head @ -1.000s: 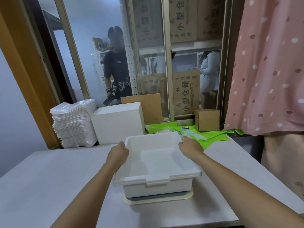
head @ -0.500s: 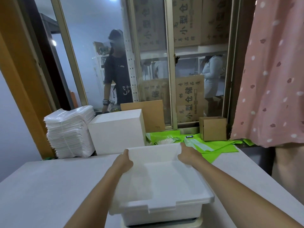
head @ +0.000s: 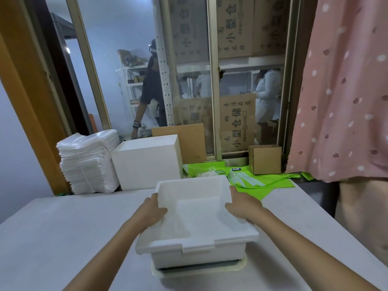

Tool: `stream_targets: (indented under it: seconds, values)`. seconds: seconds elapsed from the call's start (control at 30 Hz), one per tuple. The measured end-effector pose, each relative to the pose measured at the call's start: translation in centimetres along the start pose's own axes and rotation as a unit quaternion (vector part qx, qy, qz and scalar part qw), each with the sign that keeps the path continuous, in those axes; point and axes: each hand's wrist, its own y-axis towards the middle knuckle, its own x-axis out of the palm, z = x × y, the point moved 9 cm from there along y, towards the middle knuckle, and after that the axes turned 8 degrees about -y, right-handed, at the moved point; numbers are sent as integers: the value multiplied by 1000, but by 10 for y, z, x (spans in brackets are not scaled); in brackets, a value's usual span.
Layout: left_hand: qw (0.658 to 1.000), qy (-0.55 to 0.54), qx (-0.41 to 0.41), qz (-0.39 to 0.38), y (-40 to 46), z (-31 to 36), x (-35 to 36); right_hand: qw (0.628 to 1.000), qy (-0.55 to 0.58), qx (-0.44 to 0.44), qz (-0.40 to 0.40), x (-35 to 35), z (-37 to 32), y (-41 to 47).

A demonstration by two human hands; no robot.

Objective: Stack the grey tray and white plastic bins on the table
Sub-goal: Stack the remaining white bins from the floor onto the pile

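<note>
White plastic bin [head: 199,219] sits low in the centre of the frame, resting in or just above a shallow tray [head: 201,269] whose pale rim and dark grey inner edge peek out beneath its base; that tray lies flat on the counter [head: 52,238]; you hold the bin by its two long sides, your left hand [head: 154,208] on the left rim and your right hand [head: 241,204] on the right rim, both toward the far end; the fingers of each hand curl over the rim and grip it, thumbs inside the wall, which gives you even control to seat the bin squarely; whether the bin has fully settled onto the tray you cannot tell from here, since the near edge hides the contact; judging by the stacking, the tray-and-bin pairing looks nearly done; behind the bin, a white box [head: 147,162] and a pile of white packets [head: 88,162] stand at centre left of the frame, well apart from your hands; green sheets [head: 270,183] and a small cardboard box [head: 265,159] lie at the far right of the counter; keep the bin level so it does not catch on the tray lip.
</note>
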Motion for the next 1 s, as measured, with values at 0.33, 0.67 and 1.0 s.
stream_targets:
  seconds: [0.33,0.67,1.0]
  values:
    - [999,2,20,26,-64,-1,4,999,-7,25,20,1,0,-54]
    - [1000,-4,8,24,-66,0,2,999,-10,30,30,0,1,-54]
    - [991,-77,2,110,-72,-11,-66,993,-24,-23,116,-44,-42,-47]
